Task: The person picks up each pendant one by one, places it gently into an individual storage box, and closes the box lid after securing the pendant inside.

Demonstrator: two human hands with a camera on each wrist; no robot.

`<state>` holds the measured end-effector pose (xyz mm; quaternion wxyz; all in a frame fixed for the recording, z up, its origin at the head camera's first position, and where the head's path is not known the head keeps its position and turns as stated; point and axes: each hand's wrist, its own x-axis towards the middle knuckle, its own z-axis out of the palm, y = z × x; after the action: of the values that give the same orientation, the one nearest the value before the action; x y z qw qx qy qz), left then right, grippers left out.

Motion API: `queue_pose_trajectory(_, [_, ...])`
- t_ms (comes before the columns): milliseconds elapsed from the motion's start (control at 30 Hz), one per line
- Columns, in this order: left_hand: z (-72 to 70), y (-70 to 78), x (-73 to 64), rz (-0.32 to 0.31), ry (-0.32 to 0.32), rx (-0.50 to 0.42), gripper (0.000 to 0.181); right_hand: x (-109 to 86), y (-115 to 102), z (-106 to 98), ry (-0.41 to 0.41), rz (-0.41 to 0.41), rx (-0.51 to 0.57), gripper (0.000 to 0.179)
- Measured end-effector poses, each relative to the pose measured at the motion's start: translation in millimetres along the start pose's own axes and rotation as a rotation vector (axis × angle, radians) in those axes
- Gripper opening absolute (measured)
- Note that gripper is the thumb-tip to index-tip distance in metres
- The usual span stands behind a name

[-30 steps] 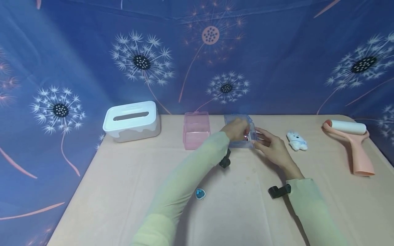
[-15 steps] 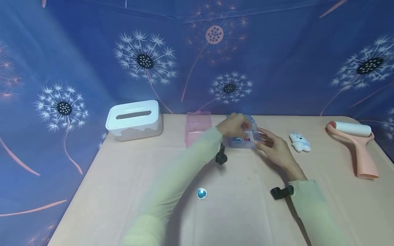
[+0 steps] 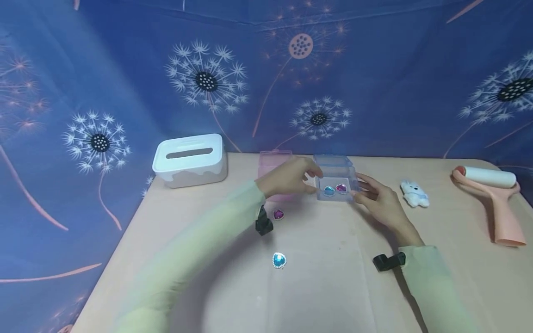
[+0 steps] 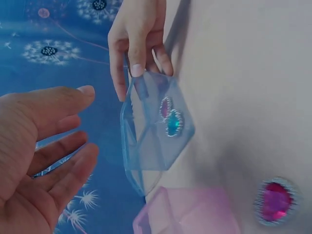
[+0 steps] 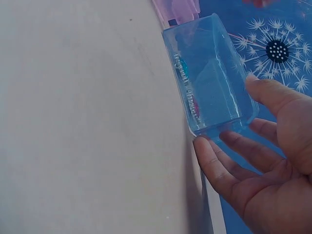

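Note:
My right hand grips the right end of an open clear blue plastic box, thumb near the front corner and fingers along the side. Inside the box lie a blue gem and a magenta gem, each with a silvery beaded rim. My left hand hovers just left of it, fingers loosely bent and holding nothing. Below that wrist a second magenta gem lies on the table, and nearer the front is a blue heart-shaped gem. The left hand partly hides an open clear pink box.
A white tissue box stands at the back left. Right of the blue box are a small white bear figure and a peach-handled lint roller. A blue dandelion-print cloth hangs behind the table.
My left hand has come out of the blue box and moved left, uncovering the two gems inside. The magenta gem on the table now shows. My right hand stays at the box.

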<state>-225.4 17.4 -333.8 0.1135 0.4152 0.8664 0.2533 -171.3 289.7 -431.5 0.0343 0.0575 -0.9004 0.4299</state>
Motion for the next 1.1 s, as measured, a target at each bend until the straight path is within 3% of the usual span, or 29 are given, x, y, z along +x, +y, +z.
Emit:
queue_pose_trajectory(167, [5.9,-4.3,-31.7,-0.015,0.045,-0.004,0.035,-2.4,-3,-5,0.003,-0.007,-0.026,0.064])
queue_pose_trajectory(267, [12.0,-8.9,-47.6,-0.019,0.069,-0.039,0.032,-5.4,-11,-11,0.049,-0.026,-0.033,0.064])
queue_pose_trajectory(400, [19.7,-16.0,-67.2,-0.061,0.070,-0.064,0.031,-7.2,-36,-12,0.161,-0.102,0.018,0.061])
queue_pose_trajectory(533, [29.9,-27.9,-81.5,-0.130,0.071,-0.046,0.033,-6.5,-68,6,0.221,-0.199,0.070,0.058])
queue_pose_trajectory(700, [45.3,-42.3,-86.7,-0.160,0.118,0.015,0.036,-4.8,-87,43,0.129,-0.240,0.079,0.056])
queue_pose_trajectory(900, [60.3,-49.7,-89.0,-0.195,0.154,0.035,0.041,6.2,-91,78,-0.004,-0.158,0.186,0.062])
queue_pose_trajectory(1100, [72.0,-53.4,-88.8,-0.216,0.177,0.044,0.038,17.8,-93,99,-0.053,-0.106,0.266,0.064])
